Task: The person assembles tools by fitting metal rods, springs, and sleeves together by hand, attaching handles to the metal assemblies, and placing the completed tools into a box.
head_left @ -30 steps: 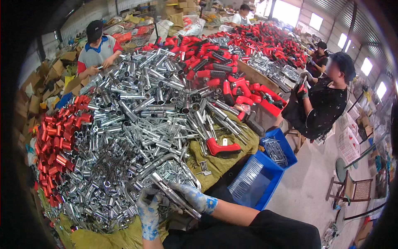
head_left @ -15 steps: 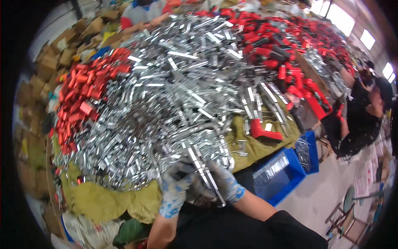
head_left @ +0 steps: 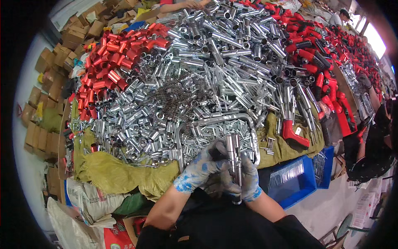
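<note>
left hand point(head_left: 203, 168) and right hand point(head_left: 250, 179) are close together — both clamped on a silver tube point(head_left: 232, 145) — before heaped metal parts point(head_left: 128, 128).

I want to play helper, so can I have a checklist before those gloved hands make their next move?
1. Metal tube held: ok, the left hand and right hand both grip it.
2. Gloves on: ok, both hands wear them.
3. Red handle apart from the hands: ok, it lies to their right.
4. Springs boxed: not ok, they lie loose in the metal heap.
5. Tube's inside clean: cannot tell, hidden.
</note>
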Tool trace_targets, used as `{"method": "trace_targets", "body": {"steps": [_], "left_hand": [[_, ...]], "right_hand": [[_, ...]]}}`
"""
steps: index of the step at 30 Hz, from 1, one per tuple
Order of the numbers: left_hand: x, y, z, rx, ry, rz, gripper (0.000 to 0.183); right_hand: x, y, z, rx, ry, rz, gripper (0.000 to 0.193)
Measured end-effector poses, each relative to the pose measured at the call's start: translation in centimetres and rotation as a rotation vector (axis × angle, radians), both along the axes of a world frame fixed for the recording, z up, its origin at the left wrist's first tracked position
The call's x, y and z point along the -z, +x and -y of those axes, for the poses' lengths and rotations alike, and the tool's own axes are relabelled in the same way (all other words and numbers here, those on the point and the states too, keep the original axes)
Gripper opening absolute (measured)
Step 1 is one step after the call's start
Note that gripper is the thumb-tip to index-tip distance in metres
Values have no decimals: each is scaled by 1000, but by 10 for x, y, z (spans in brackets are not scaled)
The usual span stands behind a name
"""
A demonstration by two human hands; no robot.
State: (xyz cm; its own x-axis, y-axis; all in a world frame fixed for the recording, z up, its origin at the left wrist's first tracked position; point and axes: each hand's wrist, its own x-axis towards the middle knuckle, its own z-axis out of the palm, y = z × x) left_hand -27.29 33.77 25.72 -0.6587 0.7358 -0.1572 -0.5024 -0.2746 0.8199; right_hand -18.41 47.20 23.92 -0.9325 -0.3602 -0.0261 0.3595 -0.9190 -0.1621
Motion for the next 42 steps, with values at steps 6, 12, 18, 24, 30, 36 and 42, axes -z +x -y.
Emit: {"method": "trace_targets", "body": {"steps": [6,12,18,24,30,36,42], "left_hand": [[-9,-11,-6,16,-251,-317,46],[-10,-2,-10,58,-52,90,35],[14,-5,1,63,-192,-279,33],[-28,28,5,-162,-975,-1143,40],[16,58,-7,-58,-298,-572,51],[8,57,-5,237,42,207,60],[-9,3,9,24,-1010,-1149,49]], "right_hand": [[-4,0,-6,56,115,22,58],[-2,-1,-5,176,382,2,65],[23,1,-12,-26,75,-121,67],[-5,-13,-19,480,852,23,54],[-23,-20,-5,502,827,111,54],[-21,-27,-7,502,604,172,40],[-22,-35,-12,649,491,236,39]]}}
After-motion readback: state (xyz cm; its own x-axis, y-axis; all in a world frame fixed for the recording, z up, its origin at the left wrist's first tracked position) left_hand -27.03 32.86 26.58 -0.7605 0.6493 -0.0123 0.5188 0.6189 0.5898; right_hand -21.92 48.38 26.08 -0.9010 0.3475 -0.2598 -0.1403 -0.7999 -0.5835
